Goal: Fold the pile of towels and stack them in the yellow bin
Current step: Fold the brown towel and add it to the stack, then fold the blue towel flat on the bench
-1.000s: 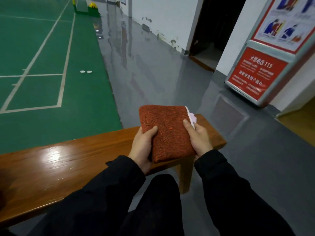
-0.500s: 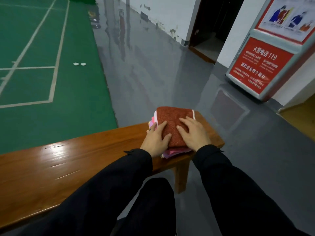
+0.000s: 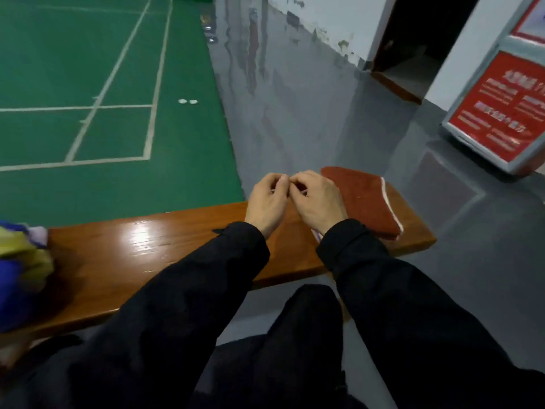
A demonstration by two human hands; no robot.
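Both my hands hover loosely curled and empty over the worktop (image 3: 165, 246), left hand (image 3: 267, 199) nearer the unfolded pile (image 3: 20, 261) far left, folded stack (image 3: 365, 199) beside my right hand (image 3: 317, 197).

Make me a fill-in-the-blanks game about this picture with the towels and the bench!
1. The folded towel lying on top at the right end of the bench is ____ in colour.
2. The towels rest on a long bench made of ____.
3. The court floor beyond the bench is painted ____ with white lines.
4. The left hand and the right hand are held close together with their fingers ____.

Missing words: red; wood; green; curled
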